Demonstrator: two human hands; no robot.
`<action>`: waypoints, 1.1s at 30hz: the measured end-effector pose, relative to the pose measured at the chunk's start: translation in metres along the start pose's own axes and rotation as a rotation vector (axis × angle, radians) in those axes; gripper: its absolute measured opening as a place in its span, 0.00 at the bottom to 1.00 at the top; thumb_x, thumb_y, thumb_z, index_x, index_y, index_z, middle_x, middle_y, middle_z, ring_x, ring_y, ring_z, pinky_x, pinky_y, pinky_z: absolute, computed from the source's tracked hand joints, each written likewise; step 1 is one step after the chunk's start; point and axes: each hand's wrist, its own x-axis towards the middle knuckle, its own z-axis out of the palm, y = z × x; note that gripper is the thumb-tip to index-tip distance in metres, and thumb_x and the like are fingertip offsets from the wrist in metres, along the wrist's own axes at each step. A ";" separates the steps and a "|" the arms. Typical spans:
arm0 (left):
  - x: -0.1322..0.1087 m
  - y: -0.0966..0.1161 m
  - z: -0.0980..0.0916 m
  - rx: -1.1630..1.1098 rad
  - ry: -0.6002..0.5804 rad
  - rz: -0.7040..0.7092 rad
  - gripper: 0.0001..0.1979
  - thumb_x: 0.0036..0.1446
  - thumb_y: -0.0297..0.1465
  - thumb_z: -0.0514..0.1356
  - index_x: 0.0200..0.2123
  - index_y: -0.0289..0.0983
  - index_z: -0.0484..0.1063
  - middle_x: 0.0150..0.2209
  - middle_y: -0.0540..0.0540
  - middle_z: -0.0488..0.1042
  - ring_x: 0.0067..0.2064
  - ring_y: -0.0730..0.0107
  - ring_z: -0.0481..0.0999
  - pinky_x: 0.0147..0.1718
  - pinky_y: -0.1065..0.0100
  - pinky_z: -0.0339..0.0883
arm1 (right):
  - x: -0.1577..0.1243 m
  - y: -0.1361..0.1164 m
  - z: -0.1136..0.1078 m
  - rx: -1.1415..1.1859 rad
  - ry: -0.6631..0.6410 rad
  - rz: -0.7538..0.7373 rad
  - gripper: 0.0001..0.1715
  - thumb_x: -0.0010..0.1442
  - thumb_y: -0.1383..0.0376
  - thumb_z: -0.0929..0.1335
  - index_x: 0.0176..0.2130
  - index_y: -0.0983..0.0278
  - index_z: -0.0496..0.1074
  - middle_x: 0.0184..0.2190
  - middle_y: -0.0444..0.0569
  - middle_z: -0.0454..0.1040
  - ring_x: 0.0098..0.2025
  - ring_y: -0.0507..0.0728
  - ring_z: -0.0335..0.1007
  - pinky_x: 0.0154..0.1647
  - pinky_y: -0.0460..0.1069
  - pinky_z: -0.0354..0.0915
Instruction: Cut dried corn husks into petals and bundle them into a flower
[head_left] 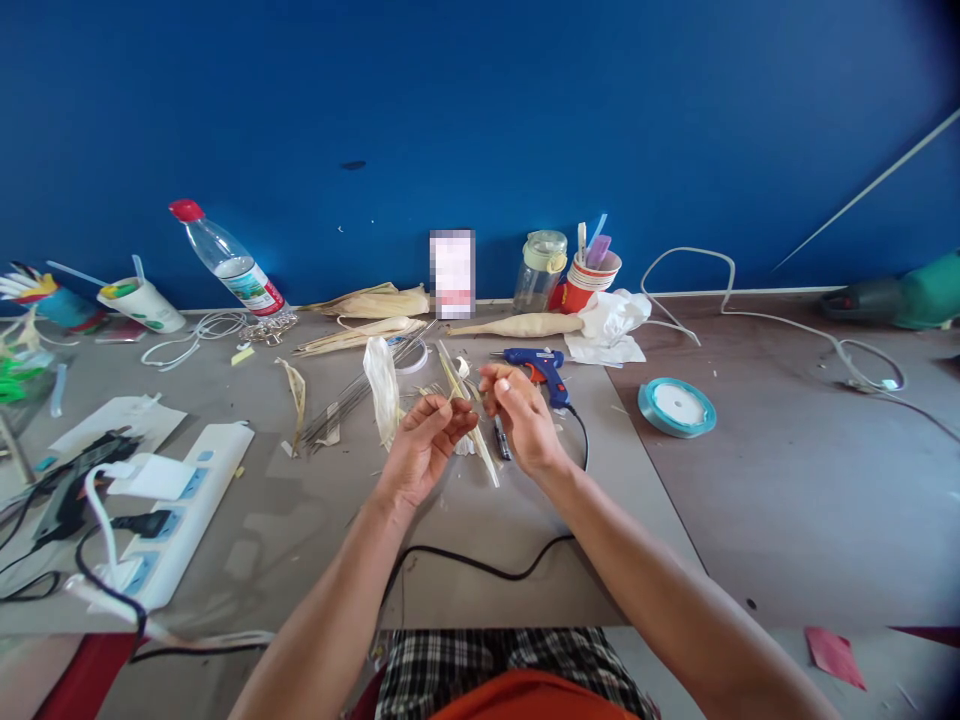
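In the middle of the table my left hand (pixel 424 450) is closed, its thumb and fingertips pinched together. My right hand (pixel 525 420) faces it a little to the right, thumb pressed on the bent index finger. Anything they pinch is too small to make out. A pale strip of dried husk (pixel 486 462) slants below and between the fingertips. Close to my left hand lie a whitish husk piece (pixel 382 385) and a bundle of thin wires (pixel 341 405). A blue glue gun (pixel 551 372) rests just beyond my right hand, with a black pen (pixel 502 438) beside that hand.
Dried husks (pixel 375 302), a leaning bottle (pixel 244 280), a lidded jar (pixel 541 270) and red paper cups (pixel 591 280) line the blue wall. A teal ribbon roll (pixel 676 407) lies right. A power strip (pixel 199 510) sits left; a black cord (pixel 487 568) crosses the front.
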 end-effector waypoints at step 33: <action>-0.004 -0.004 0.003 0.112 -0.119 0.159 0.05 0.49 0.27 0.64 0.28 0.36 0.69 0.40 0.51 0.72 0.30 0.78 0.75 0.35 0.72 0.67 | -0.003 -0.002 0.012 0.391 0.014 0.424 0.17 0.47 0.60 0.69 0.18 0.64 0.60 0.14 0.37 0.58 0.17 0.45 0.50 0.18 0.43 0.49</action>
